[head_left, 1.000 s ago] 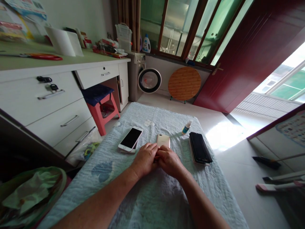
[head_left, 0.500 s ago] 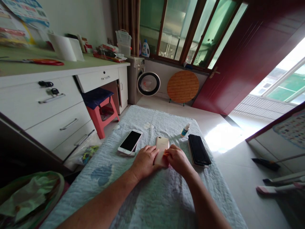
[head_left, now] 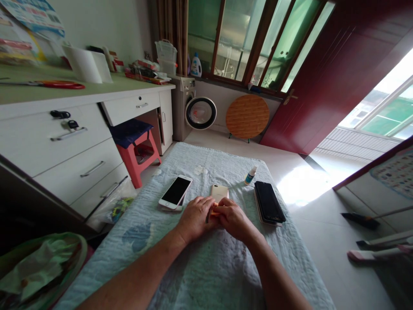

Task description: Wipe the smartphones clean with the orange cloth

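Note:
A gold smartphone (head_left: 220, 192) lies back up on the quilted cover, its camera end showing beyond my fingers. My left hand (head_left: 196, 217) is closed on the phone's left edge and steadies it. In my right hand (head_left: 235, 218) is a small orange item (head_left: 214, 211), pinched over the phone's back; its kind is hidden by the fingers. Both hands meet over the lower half of the phone. To the left, a white smartphone (head_left: 177, 192) rests screen up on another phone. On the right, a black smartphone (head_left: 269, 202) tops a small stack, with a little spray bottle (head_left: 251, 175) behind it.
The pale blue quilted cover (head_left: 180, 275) spreads under everything. A red stool (head_left: 137, 150) stands by the white drawers (head_left: 74, 148) at left. Beyond are a washing machine (head_left: 183, 107) with its door open and a round wooden tabletop (head_left: 247, 116). A bin (head_left: 82, 254) sits at lower left.
My right hand has moved left across the phone with the orange item, up against my left hand. The lower part of the phone is now covered. My left hand stays put.

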`<state>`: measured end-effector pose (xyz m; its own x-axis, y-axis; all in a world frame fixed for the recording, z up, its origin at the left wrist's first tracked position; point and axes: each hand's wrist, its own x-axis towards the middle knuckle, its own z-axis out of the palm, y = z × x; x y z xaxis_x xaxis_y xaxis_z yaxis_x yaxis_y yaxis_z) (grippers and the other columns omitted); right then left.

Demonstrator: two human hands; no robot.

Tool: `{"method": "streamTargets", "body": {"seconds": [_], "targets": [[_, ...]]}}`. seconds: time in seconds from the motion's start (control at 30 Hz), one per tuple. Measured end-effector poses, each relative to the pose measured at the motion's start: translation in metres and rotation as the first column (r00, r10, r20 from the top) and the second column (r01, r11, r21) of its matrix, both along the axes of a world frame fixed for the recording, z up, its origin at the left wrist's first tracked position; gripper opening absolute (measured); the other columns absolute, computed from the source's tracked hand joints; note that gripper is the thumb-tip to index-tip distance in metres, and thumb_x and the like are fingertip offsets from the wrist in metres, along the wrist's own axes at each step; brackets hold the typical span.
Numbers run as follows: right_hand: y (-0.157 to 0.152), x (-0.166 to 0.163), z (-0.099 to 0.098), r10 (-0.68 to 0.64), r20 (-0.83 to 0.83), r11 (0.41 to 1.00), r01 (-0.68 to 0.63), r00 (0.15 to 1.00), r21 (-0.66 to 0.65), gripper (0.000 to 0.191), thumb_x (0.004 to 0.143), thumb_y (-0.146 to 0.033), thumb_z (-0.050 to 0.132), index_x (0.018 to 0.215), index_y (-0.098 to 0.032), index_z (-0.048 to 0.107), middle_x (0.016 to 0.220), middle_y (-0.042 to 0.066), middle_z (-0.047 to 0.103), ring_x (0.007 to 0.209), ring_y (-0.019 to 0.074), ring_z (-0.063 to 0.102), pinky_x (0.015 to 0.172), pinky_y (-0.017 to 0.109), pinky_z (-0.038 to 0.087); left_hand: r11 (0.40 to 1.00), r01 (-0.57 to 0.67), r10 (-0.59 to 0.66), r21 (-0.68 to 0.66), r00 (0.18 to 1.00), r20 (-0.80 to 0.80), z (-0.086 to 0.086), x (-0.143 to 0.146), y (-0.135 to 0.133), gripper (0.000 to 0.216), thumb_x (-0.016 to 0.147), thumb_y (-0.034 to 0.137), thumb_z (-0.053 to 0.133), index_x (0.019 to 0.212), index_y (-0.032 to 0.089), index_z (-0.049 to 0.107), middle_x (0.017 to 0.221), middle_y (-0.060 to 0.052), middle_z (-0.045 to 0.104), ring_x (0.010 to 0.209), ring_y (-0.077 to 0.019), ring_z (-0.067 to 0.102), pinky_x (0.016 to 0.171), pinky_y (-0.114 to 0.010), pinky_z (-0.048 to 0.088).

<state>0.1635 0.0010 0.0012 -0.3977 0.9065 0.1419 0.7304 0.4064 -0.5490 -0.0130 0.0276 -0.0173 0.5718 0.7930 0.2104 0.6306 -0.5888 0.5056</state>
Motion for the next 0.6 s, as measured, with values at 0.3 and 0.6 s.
{"method": "streamTargets", "body": {"seconds": [0.3, 0.6], "targets": [[-0.007, -0.009, 0.014, 0.145, -0.056, 0.987, -0.148, 0.988, -0.064, 0.033, 0.081, 0.001, 0.055, 0.09, -0.023, 0.075, 0.09, 0.001, 0.061, 0.089, 0.0126, 0.056, 0.084, 0.023, 0.04, 0.998, 0.051, -0.054, -0.032, 0.995, -0.085, 0.001, -0.005, 0.005, 0.057, 0.077, 0.054, 0.07, 0.12, 0.017, 0.061, 0.136, -0.012, 0.058, 0.122, -0.0311, 0.053, 0.104, -0.042, 0.042], [-0.001, 0.02, 0.023, 0.102, -0.019, 0.953, -0.104, 0.995, -0.286, 0.032, 0.072, -0.001, 0.057, 0.083, -0.021, 0.079, 0.082, 0.001, 0.066, 0.077, 0.0106, 0.06, 0.073, 0.02, 0.041, 0.996, 0.086, -0.09, -0.034, 0.985, -0.145, 0.004, -0.01, 0.008, 0.061, 0.077, 0.044, 0.073, 0.129, 0.018, 0.058, 0.142, -0.011, 0.053, 0.126, -0.0319, 0.05, 0.105, -0.043, 0.042]]}}
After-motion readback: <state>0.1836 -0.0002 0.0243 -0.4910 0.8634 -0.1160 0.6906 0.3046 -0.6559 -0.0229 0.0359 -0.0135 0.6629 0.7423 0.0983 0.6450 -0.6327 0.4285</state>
